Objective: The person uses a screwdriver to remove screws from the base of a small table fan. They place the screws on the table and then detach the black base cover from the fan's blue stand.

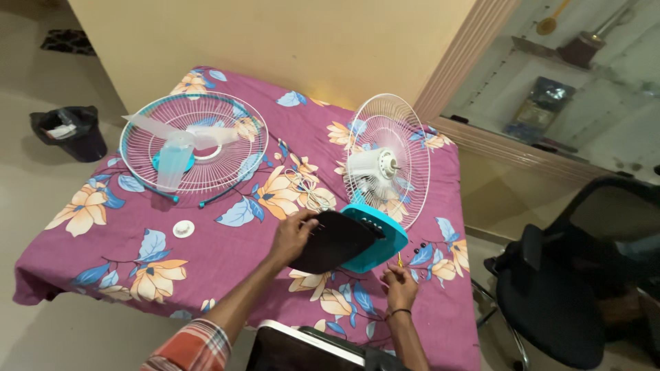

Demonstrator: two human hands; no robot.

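My left hand (292, 237) clamps the black base plate (337, 242) (tilted toward the fan (385, 161)); my right hand (401, 287), below it, pinches something small.

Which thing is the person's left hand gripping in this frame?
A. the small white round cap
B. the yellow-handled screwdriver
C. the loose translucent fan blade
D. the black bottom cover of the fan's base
D: the left hand grips the edge of the black bottom cover, tilted up off the teal fan base.
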